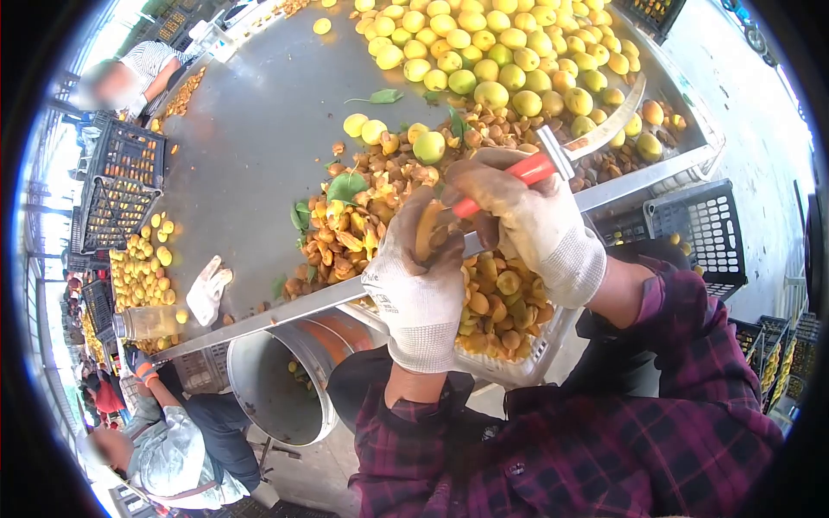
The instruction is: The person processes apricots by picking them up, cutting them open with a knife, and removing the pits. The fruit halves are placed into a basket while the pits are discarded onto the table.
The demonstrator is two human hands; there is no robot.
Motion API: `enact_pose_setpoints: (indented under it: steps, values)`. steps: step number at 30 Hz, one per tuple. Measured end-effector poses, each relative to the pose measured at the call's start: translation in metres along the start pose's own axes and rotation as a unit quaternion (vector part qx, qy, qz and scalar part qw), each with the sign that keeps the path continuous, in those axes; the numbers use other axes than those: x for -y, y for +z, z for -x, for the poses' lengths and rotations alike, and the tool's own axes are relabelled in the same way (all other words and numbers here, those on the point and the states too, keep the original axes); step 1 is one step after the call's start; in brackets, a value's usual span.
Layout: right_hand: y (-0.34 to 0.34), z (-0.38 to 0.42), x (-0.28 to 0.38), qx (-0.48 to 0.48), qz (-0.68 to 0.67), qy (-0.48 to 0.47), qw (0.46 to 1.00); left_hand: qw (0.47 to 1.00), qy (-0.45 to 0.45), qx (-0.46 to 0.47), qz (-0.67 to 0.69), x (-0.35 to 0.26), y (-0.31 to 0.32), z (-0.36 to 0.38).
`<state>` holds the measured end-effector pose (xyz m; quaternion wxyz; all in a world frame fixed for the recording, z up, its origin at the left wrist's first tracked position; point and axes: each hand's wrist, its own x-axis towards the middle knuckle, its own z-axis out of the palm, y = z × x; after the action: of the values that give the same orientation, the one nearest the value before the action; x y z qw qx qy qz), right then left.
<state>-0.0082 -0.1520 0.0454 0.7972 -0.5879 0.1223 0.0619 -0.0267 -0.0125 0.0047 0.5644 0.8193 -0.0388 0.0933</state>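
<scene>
My right hand, in a soiled white glove, is wrapped round the red handle of a curved knife. Its hooked blade points up and away to the right, over the pile. Close by on the left, my gloved left hand has its fingers closed on a cut apricot. The handle's lower end reaches toward that fruit; whether they touch is hard to see. Beneath both hands sits a crate of apricot halves. Split apricots and brown pits lie on the table just beyond.
Whole yellow apricots are heaped at the far side of the metal table. A white glove lies at left. Below the rim is a tipped metal drum. Black crates stand right. Two people work at left.
</scene>
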Motion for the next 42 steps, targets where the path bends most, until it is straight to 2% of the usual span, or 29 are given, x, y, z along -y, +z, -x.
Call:
enact_pose_setpoints:
  steps: [1, 2, 3, 4, 6, 7, 8, 10, 12, 14, 16, 18, 20, 21, 22, 24, 25, 26, 28, 34, 36, 37, 38, 40, 41, 42]
  values:
    - [-0.001, -0.004, -0.001, 0.005, 0.049, -0.029, 0.998, 0.996, 0.054, -0.022, -0.066, 0.011, 0.001, -0.006]
    - [-0.002, -0.008, 0.000, 0.010, 0.098, -0.057, 0.994, 0.996, 0.055, -0.022, -0.065, 0.012, 0.001, -0.006]
    - [-0.006, -0.013, 0.003, 0.023, 0.140, -0.111, 0.984, 0.999, -0.029, 0.001, 0.013, 0.005, 0.000, -0.009]
    - [-0.011, -0.018, 0.007, 0.023, 0.141, -0.112, 0.983, 0.989, -0.113, 0.023, 0.092, 0.000, 0.000, -0.011]
    - [-0.019, -0.027, 0.019, -0.005, 0.299, -0.266, 0.916, 0.987, -0.134, 0.008, 0.091, -0.003, -0.001, -0.014]
    - [-0.024, -0.036, 0.010, 0.001, 0.259, -0.294, 0.920, 0.984, -0.157, -0.001, 0.086, -0.004, -0.001, -0.015]
    - [-0.024, -0.036, 0.005, -0.007, 0.265, -0.296, 0.918, 0.984, -0.154, 0.005, 0.092, -0.002, -0.003, -0.015]
    - [-0.023, -0.032, 0.004, 0.067, 0.453, -0.254, 0.852, 0.994, -0.093, 0.013, 0.050, 0.008, -0.002, -0.016]
    - [-0.023, -0.032, -0.013, 0.112, 0.513, -0.290, 0.800, 0.987, -0.093, 0.006, 0.128, 0.026, 0.000, -0.014]
    - [-0.020, -0.033, -0.024, 0.103, 0.504, -0.293, 0.806, 0.973, -0.142, 0.039, 0.180, 0.017, -0.005, -0.016]
    - [-0.023, -0.037, -0.020, 0.105, 0.501, -0.266, 0.817, 0.932, -0.187, 0.093, 0.296, 0.009, -0.008, -0.016]
    - [-0.026, -0.038, -0.013, 0.111, 0.492, -0.240, 0.830, 0.917, -0.168, 0.097, 0.349, -0.006, -0.010, -0.011]
    - [-0.025, -0.037, -0.001, 0.175, 0.464, -0.198, 0.845, 0.913, -0.178, 0.079, 0.359, -0.001, -0.012, -0.009]
    - [-0.025, -0.035, -0.003, 0.178, 0.444, -0.228, 0.848, 0.909, -0.191, 0.057, 0.366, 0.001, -0.012, -0.009]
    - [-0.023, -0.035, -0.006, 0.177, 0.452, -0.249, 0.838, 0.908, -0.189, 0.062, 0.369, 0.002, -0.012, -0.009]
    - [-0.018, -0.033, -0.013, 0.167, 0.507, -0.286, 0.796, 0.896, -0.250, 0.029, 0.366, 0.003, -0.013, -0.009]
    - [-0.016, -0.032, -0.013, 0.183, 0.536, -0.284, 0.773, 0.888, -0.233, 0.030, 0.396, 0.013, -0.011, -0.008]
    - [-0.014, -0.032, -0.012, 0.180, 0.538, -0.285, 0.773, 0.887, -0.231, 0.034, 0.398, 0.018, -0.009, -0.008]
    - [-0.005, -0.028, -0.002, 0.216, 0.589, -0.212, 0.749, 0.897, -0.200, 0.006, 0.394, 0.025, -0.008, -0.007]
    - [-0.004, -0.018, -0.012, 0.203, 0.606, -0.285, 0.714, 0.894, -0.187, 0.033, 0.405, 0.038, -0.008, -0.008]
    - [-0.003, -0.018, -0.019, 0.239, 0.595, -0.347, 0.685, 0.860, -0.226, -0.010, 0.457, 0.036, -0.004, -0.009]
    - [-0.004, -0.016, -0.021, 0.207, 0.599, -0.413, 0.654, 0.877, -0.187, 0.012, 0.443, 0.029, -0.004, -0.005]
    - [-0.005, -0.016, -0.023, 0.206, 0.598, -0.410, 0.657, 0.877, -0.190, 0.014, 0.441, 0.028, -0.002, -0.006]
    - [-0.010, -0.021, -0.017, 0.125, 0.577, -0.385, 0.709, 0.906, -0.170, -0.025, 0.386, 0.029, 0.000, -0.008]
    - [-0.015, -0.025, -0.013, 0.069, 0.544, -0.426, 0.720, 0.950, -0.117, -0.008, 0.291, 0.041, -0.003, -0.009]
    - [-0.015, -0.033, -0.013, 0.013, 0.558, -0.385, 0.735, 0.962, -0.127, -0.027, 0.242, 0.035, 0.001, -0.009]
